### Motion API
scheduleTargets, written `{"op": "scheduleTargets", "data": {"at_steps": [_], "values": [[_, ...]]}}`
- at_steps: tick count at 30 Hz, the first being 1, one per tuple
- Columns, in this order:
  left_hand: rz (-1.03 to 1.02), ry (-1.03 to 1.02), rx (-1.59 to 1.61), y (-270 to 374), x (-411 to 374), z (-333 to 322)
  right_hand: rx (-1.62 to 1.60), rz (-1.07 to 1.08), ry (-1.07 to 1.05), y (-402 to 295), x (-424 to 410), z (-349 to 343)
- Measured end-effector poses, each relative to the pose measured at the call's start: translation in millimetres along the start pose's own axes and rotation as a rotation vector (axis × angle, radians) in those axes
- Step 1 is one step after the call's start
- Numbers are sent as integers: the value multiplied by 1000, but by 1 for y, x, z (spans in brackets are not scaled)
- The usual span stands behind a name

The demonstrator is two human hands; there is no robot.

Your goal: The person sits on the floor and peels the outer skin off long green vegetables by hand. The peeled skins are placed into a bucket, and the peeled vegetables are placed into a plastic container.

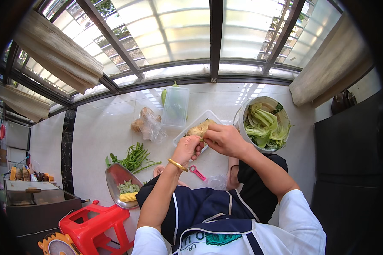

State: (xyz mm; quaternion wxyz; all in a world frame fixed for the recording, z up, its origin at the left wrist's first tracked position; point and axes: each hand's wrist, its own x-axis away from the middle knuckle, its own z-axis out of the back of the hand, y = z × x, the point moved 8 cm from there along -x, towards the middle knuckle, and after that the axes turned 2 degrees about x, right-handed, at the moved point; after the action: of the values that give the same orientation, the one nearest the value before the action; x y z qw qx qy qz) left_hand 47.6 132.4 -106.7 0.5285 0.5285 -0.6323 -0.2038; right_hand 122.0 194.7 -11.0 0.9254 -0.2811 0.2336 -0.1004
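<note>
My left hand (190, 148), with a gold bangle at its wrist, and my right hand (222, 140) meet fingertip to fingertip. Between them they pinch a small green plant piece (201, 139), mostly covered by the fingers. Just beyond, a white plastic tray (184, 131) holds a knobbly pale brown root vegetable (200, 128), partly hidden by my right hand. Green leafy stems (135, 159) lie on the tiled floor to the left. Nearer me, a metal scoop-shaped pan (116, 178) holds small pale green cut pieces (128, 187) and a yellow corn cob (128, 197).
A bucket (239, 122) of leafy trimmings stands to the right. Beyond my hands are a translucent container (175, 106) and a plastic bag (153, 127) around brown produce. A pink-handled peeler-like tool (198, 173) lies near my feet. A red plastic stool (95, 223) stands lower left.
</note>
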Motion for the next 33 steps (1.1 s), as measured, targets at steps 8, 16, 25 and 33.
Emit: {"op": "scheduleTargets", "data": {"at_steps": [8,16,25,33], "values": [[-18,-3,96,0,-1,-10,-860,-583,288,57,7,9],[-141,15,5,17,5,-19,-903,-632,185,62,12,1],[-315,253,-305,10,-5,8,-472,-522,60,48,7,4],[-4,319,400,-9,-15,19,-401,-115,345,1,7,25]]}}
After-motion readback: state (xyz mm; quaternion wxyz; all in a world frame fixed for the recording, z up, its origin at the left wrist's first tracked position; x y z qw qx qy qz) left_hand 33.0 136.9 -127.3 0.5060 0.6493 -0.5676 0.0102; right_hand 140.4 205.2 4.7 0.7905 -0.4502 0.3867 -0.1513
